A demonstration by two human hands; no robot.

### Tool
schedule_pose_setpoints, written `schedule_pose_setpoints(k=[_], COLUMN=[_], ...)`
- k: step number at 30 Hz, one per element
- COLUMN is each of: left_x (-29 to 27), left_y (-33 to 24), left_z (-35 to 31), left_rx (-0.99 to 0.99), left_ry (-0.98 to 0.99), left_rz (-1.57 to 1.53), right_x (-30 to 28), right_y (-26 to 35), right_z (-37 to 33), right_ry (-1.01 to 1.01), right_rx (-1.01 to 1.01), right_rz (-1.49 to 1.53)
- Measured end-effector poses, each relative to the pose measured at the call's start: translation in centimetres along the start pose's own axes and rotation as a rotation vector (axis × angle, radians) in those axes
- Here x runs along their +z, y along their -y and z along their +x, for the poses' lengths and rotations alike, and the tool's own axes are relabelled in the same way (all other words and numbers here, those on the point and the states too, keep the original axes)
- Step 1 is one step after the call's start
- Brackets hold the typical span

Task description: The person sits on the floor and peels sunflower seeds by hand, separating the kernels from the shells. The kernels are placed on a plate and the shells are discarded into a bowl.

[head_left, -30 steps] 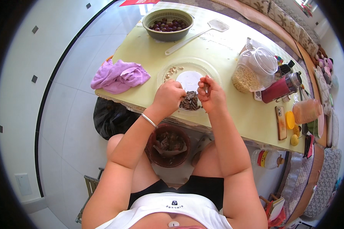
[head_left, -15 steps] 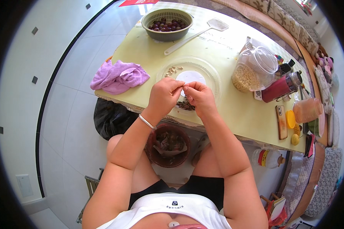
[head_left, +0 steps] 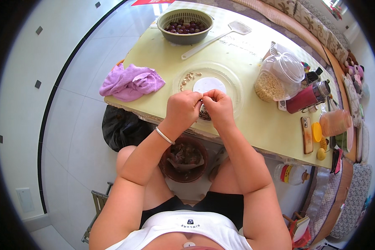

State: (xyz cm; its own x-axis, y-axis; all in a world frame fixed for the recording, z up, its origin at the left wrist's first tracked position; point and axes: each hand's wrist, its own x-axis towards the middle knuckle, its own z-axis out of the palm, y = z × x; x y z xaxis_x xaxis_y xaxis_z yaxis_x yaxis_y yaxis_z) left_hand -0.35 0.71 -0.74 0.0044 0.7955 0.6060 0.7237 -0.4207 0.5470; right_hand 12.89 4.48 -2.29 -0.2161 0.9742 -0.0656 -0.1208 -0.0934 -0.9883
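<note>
My left hand (head_left: 181,109) and my right hand (head_left: 219,110) meet fingertip to fingertip over the near part of a clear round plastic tray (head_left: 238,89). Both are closed in a pinch; whatever lies between the fingertips is too small and covered to make out. Just below the fingers is a pile of dark, slim seeds (head_left: 204,115), partly hidden by my hands. Small pale kernels (head_left: 186,78) lie scattered along the tray's far left side. In its middle shows a white round disc (head_left: 210,85).
A purple cloth (head_left: 131,83) lies left on the table, a green colander (head_left: 185,39) of dark round fruit at the back beside a white spatula (head_left: 216,39). To the right stand a clear tub (head_left: 271,86), a purple flask (head_left: 306,98) and a phone (head_left: 306,135). Below is a brown bin (head_left: 183,175).
Both hands have come slightly nearer to me and their fingertips are still pressed together. The tray and the things on the table appear shifted a little with the view.
</note>
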Motion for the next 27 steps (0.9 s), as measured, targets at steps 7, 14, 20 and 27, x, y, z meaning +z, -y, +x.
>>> schedule_pose_setpoints(k=[7, 14, 20, 27], left_x=[-0.6, -0.5, -0.7, -0.8], left_y=[-0.4, 0.4, 1.7, 1.8], left_z=[0.0, 0.1, 0.3, 0.8], left_rx=[-0.13, -0.358, -0.613, -0.662], left_ry=[0.006, 0.055, 0.12, 0.112], left_rz=[-0.09, -0.502, -1.052, -1.151], right_x=[0.0, -0.6, -0.6, -1.2], right_y=[0.0, -0.1, 1.1, 1.0], right_z=[0.2, 0.6, 0.1, 0.3], right_ry=[0.089, 0.135, 0.126, 0.194], right_rx=[0.151, 0.241, 0.234, 0.14], right_rz=[0.283, 0.433, 0.408, 0.406])
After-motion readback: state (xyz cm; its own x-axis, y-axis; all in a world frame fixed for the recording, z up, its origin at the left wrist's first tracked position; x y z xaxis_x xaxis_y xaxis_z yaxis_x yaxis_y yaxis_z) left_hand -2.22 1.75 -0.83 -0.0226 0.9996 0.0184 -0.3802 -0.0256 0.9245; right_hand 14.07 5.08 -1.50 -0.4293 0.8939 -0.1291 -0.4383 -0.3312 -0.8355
